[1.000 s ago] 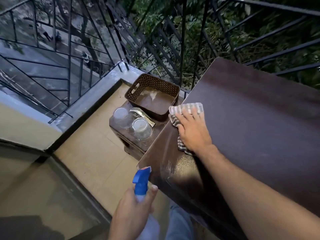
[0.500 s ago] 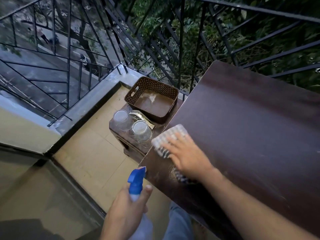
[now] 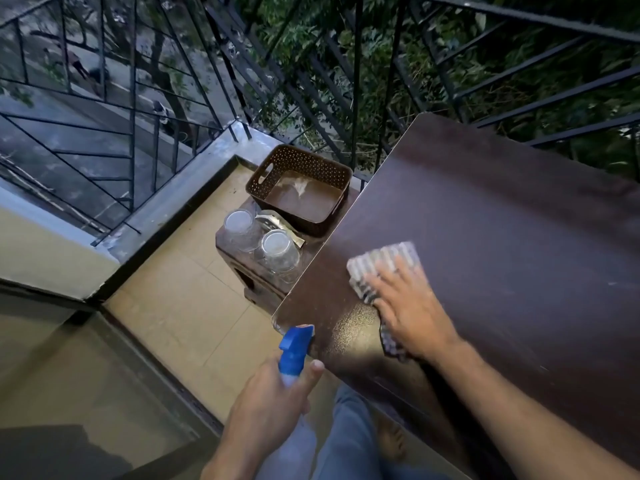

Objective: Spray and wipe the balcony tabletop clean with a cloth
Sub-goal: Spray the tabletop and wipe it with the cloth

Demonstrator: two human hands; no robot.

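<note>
Dark brown tabletop (image 3: 502, 244), flat matte laminate with rounded corners, long axis running from the near-left corner away up-right toward the black metal railing (image 3: 349, 81); most unwiped surface lies ahead and right of the right hand, so that hand is the nearer one for the next stroke. Lower side stand (image 3: 249, 271) at left carries a perforated brown basket (image 3: 258, 178) and two clear upturned glass jars (image 3: 242, 228). Striped ribbed cloth (image 3: 384, 261) lies flat near the table's left edge, soft and motion-blurred. Right hand (image 3: 405, 306) presses it with straight spread fingers. Fine speckled spray patch shows just nearer than the cloth. Left hand (image 3: 266, 407) grips the spray bottle (image 3: 294, 348), blue plastic nozzle pointing at the near corner, off the table
</note>
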